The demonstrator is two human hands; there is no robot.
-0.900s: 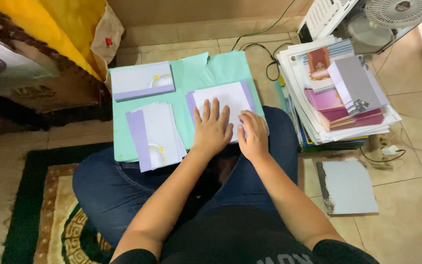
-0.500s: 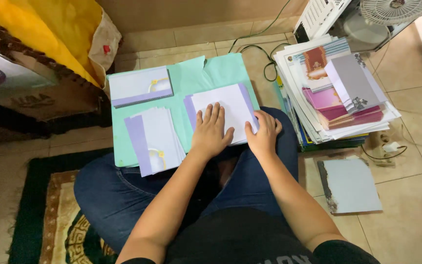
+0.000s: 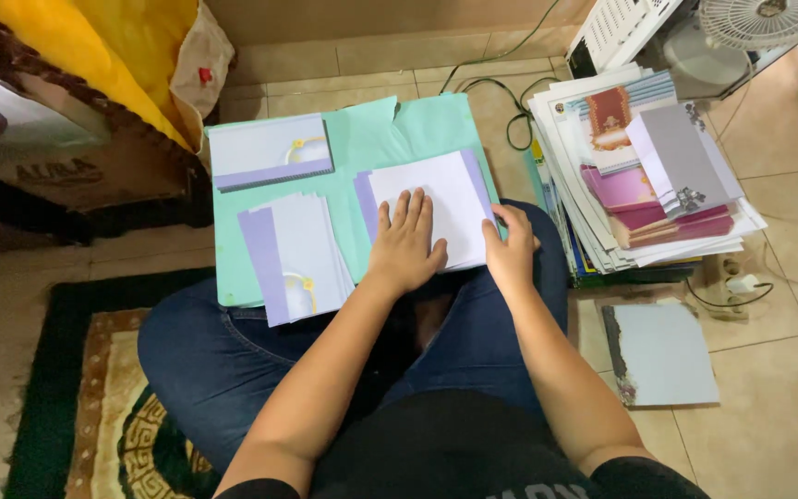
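Note:
My left hand (image 3: 405, 238) lies flat, fingers spread, on a white card with lavender borders (image 3: 436, 189). The card rests on a mint-green sheet (image 3: 362, 148) across my lap. My right hand (image 3: 510, 248) pinches the card's right edge with fingers curled. To the left lies a stack of similar lavender-and-white cards (image 3: 295, 254) with a gold ornament. A second stack (image 3: 270, 152) sits at the sheet's far left corner.
A tall pile of assorted cards and papers (image 3: 644, 180) stands on the floor at the right, with a grey sheet (image 3: 662, 356) in front of it. Cables (image 3: 501, 92) and a fan (image 3: 759, 23) lie behind. A cardboard box (image 3: 57, 139) sits left, a patterned rug (image 3: 85, 397) below.
My right hand slid from the card's middle to its right edge. My left hand stayed pressed on the card. The view shifted slightly.

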